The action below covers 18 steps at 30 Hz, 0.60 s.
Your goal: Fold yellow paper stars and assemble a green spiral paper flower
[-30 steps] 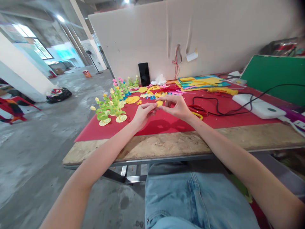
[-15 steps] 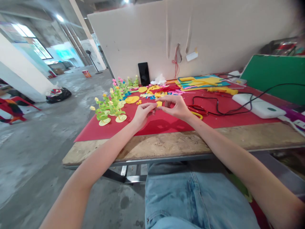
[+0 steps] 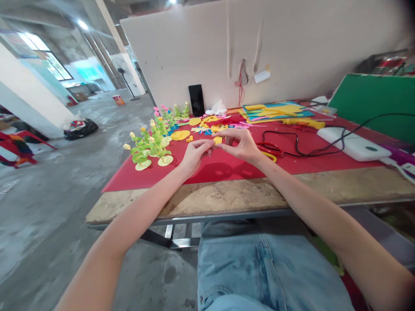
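My left hand and my right hand meet over the red mat, fingertips pinched together on a small yellow foam piece. Both hands hover just above the mat, fingers curled. To the left of my left hand stand several green paper plants with yellow bases. Just behind the hands lies a heap of coloured foam scraps. Red-handled scissors lie right of my right hand.
A stack of coloured sheets, a yellow glue gun and a white power strip with black cable sit at the right. A black phone leans on the white board. A green board stands far right. The bare wooden table edge is nearest me.
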Available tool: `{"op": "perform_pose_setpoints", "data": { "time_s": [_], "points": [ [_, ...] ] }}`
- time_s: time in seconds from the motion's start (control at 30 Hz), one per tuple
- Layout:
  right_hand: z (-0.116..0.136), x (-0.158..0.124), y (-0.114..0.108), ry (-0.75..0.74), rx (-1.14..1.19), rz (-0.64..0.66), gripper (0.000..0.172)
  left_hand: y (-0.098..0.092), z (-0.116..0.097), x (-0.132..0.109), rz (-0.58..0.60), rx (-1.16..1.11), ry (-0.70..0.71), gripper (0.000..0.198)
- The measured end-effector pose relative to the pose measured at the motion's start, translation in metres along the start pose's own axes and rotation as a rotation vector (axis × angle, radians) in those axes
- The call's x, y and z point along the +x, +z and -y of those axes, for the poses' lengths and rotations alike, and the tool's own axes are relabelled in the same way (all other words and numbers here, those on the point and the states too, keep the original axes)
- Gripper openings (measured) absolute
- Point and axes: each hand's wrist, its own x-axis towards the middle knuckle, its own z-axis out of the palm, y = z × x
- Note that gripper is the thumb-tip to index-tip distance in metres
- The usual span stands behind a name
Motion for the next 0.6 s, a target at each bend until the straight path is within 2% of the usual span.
{"op": "perform_pose_setpoints", "data": {
  "time_s": [0.17, 0.6],
  "points": [
    [-0.0004, -0.0003, -0.0003, -0.017, -0.017, 0.004, 0.025, 0.0010, 0.0003, 0.0005, -0.024, 0.020, -0.004, 0.011],
    [0.0044, 0.0008, -0.0047, -0.039, -0.013, 0.022, 0.026, 0.0009, -0.0047, -0.0015, 0.028, 0.091, 0.028, 0.013]
  ]
}}
